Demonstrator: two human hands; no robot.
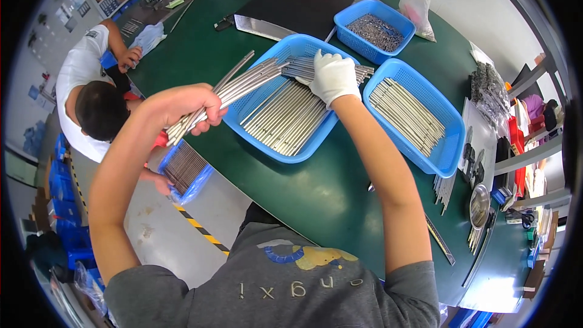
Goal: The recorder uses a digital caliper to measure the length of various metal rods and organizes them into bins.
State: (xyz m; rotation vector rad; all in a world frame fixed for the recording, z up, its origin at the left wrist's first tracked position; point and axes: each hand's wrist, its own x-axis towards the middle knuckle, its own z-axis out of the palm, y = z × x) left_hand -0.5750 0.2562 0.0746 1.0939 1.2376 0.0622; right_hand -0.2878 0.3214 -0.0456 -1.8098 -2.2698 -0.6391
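Observation:
My bare left hand (193,108) is wrapped round a bundle of thin metal rods (252,81), held slanting over the left rim of a blue plastic basket (291,158). In that basket lies a layer of similar metal rods (285,118), side by side. My right hand (334,76), in a white glove, is closed over another bunch of rods (299,68) above the basket's far part. The far ends of the left bundle meet this bunch. The glove hides part of the rods under it.
A second blue basket (452,140) with rods stands at right; a smaller one (343,19) with small metal parts is behind. A black binder (285,6) lies at the back. To the left, a co-worker in a white shirt (76,82) leans beside a blue crate of rods (209,176).

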